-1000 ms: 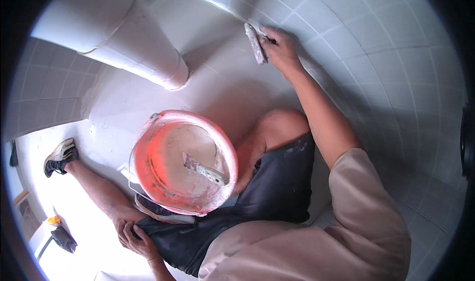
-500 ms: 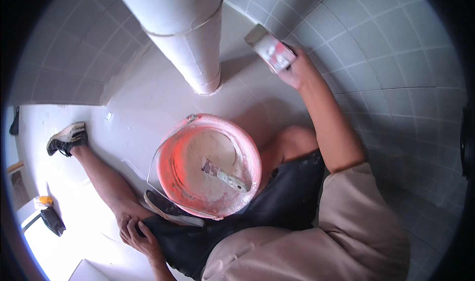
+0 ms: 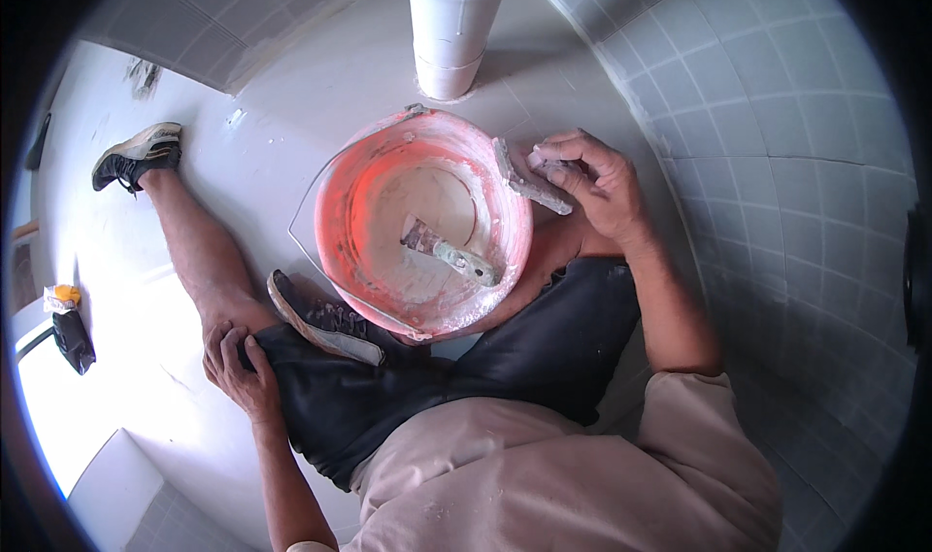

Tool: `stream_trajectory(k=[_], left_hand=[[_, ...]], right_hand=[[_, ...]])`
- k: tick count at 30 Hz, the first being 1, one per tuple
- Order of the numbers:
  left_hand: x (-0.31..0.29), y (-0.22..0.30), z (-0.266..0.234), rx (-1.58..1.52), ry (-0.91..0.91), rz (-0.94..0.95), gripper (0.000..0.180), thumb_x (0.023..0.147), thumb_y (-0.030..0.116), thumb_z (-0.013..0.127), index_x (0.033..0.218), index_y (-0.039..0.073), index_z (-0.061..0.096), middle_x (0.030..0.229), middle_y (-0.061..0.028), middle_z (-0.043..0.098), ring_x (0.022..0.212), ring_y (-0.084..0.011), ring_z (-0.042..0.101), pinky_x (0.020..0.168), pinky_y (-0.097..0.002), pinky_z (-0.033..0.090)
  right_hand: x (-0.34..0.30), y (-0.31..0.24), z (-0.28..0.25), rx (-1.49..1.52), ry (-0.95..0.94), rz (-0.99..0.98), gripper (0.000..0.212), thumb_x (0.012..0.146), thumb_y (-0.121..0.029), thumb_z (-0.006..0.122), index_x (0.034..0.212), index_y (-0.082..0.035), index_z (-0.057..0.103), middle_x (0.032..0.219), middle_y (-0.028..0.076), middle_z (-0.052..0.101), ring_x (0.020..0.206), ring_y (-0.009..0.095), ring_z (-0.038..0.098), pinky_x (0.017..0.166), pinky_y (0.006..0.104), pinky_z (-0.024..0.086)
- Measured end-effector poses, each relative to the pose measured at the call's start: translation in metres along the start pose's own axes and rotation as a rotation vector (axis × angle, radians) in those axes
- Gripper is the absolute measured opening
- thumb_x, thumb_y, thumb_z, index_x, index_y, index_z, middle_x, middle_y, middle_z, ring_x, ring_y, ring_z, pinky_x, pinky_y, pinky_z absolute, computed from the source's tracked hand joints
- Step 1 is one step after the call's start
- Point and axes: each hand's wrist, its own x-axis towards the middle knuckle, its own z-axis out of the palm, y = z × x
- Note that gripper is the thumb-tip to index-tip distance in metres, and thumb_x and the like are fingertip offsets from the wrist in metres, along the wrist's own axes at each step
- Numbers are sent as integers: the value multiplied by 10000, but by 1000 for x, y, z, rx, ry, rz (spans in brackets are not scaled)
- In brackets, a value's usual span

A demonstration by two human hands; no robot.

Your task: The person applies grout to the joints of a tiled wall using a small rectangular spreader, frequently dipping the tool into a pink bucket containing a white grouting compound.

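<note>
1. My right hand (image 3: 597,188) has come down from the tiled wall (image 3: 777,193) to the orange bucket (image 3: 335,202) rim, its grip closed on a grout float (image 3: 529,178).
2. A putty knife (image 3: 449,249) lies inside the bucket.
3. My left hand (image 3: 238,372) rests on my knee, holding nothing.

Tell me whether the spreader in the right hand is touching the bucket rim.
Touching. The head view shows the right hand holding the grout-caked spreader with its blade laid across the red bucket's rim, no gap visible between them.
</note>
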Motion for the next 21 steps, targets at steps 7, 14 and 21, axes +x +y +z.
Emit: stream_trajectory(k=[7, 14, 21], left_hand=[[1, -4, 3, -24, 19, 17, 156, 882, 175, 590, 992, 82, 652, 1172, -117, 612, 1177, -320, 529, 1053, -441, 314], [-2, 0, -4, -168, -2, -51, 196, 950, 187, 568, 981, 16, 657, 1137, -155, 633, 1092, -308, 586, 960, -424, 444], [79, 215, -53, -966, -181, 310, 155, 917, 45, 603, 1042, -11, 676, 1050, -172, 684, 995, -297, 651, 899, -371, 496]], right_hand=[[-5, 24, 0, -300, 205, 10, 208, 892, 41, 594, 1070, -20, 685, 1033, 99, 694, 971, 196, 668, 841, 316, 530], [10, 21, -34, 369, 547, 470, 207, 919, -31, 622, 1113, 27, 668, 1008, 107, 706, 893, 183, 685, 764, 307, 548], [-6, 26, -49, 1388, 471, 429, 456, 997, -275, 420, 1327, 25, 517, 1273, 201, 588, 1081, 314, 620, 863, 422, 539]])
